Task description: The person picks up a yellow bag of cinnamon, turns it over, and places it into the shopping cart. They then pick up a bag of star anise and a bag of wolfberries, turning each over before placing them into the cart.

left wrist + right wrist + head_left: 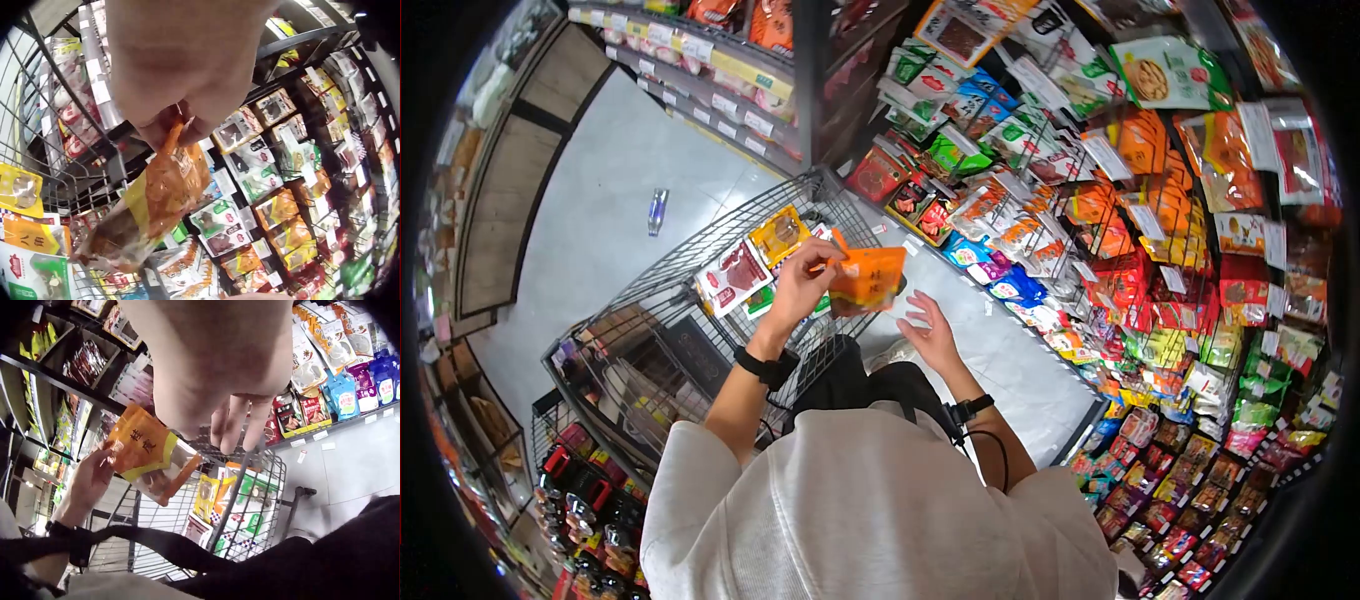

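Note:
An orange spice pouch [870,278] with a clear window, brown pieces showing inside, is pinched by its top corner in my left hand [805,280]. It hangs over the shopping cart [825,187]. From the left wrist view the pouch [169,187] slants downward below the fingertips, and the right wrist view shows its printed front [147,450]. My right hand [930,332] is apart from the pouch, to its lower right, with fingers loosely spread and nothing in them. Inside the cart lie a yellow pouch [780,235] and a white-and-dark-red pouch [735,279], among other packets.
Racks of hanging orange packets [1140,140] and other bagged goods run along the right. A shelf with price tags [725,103] stands beyond the cart. On the floor [600,200] at left lies a small wrapper [658,212]. Dark bottles [585,495] stand at lower left.

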A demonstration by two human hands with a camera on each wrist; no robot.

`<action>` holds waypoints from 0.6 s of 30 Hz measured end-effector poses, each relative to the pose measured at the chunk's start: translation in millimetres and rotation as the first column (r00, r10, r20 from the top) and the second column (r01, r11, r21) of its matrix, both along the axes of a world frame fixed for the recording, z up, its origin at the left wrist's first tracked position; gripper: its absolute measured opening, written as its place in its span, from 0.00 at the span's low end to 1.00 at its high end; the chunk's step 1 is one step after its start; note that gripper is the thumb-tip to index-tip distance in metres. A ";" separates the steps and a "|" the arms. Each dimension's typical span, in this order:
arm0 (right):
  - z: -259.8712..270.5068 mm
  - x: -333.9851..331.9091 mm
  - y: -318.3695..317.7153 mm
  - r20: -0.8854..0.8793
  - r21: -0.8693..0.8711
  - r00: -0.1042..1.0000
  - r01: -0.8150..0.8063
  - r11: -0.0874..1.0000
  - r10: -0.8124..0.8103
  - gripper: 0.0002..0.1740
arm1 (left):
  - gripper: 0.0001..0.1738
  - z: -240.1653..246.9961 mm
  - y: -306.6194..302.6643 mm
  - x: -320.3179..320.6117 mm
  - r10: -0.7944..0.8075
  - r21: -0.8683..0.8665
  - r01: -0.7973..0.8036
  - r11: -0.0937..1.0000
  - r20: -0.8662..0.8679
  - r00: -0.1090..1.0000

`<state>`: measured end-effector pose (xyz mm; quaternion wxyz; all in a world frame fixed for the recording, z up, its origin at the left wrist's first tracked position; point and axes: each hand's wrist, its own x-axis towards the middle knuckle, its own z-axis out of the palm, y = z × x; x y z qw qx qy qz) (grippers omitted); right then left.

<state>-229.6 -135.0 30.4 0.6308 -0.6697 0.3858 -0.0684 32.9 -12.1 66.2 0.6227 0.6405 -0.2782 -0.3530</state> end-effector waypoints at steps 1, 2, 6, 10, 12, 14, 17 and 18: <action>9.0 2.1 -3.5 0.034 -0.026 0.999 -0.001 1.000 0.002 0.37 | 0.08 10.7 -7.5 -8.0 -0.038 -0.024 0.038 0.999 -0.004 0.999; 18.8 3.3 -7.3 0.070 -0.055 0.998 -0.001 0.998 0.004 0.38 | 0.08 18.9 -15.6 -15.7 -0.076 -0.050 0.076 0.996 -0.006 0.997; 24.3 -20.4 -24.6 0.175 0.162 0.985 -0.012 0.987 -0.017 0.26 | 0.09 43.2 -49.8 -57.7 -0.161 -0.078 0.156 0.985 -0.067 0.985; 42.3 -67.5 -41.6 0.212 0.136 0.971 0.078 0.988 -0.106 0.17 | 0.27 64.5 -83.2 -103.2 -0.222 -0.163 0.188 0.969 -0.228 0.948; 51.1 -95.1 -51.0 0.222 0.154 0.961 0.134 0.979 -0.167 0.18 | 0.33 64.5 -98.7 -128.9 -0.298 -0.157 0.272 0.949 -0.178 0.938; 57.1 -122.9 -59.8 0.239 0.172 0.944 0.187 0.967 -0.225 0.18 | 0.32 72.9 -111.4 -162.0 -0.358 -0.118 0.342 0.932 -0.160 0.920; 75.6 -160.4 -74.0 0.263 0.184 0.910 0.278 0.943 -0.319 0.17 | 0.27 68.3 -126.5 -206.3 -0.531 0.046 0.555 0.830 -0.234 0.814; 82.8 -172.8 -78.3 0.258 0.190 0.902 0.303 0.934 -0.345 0.17 | 0.25 66.8 -130.6 -219.9 -0.587 0.112 0.637 0.762 -0.295 0.754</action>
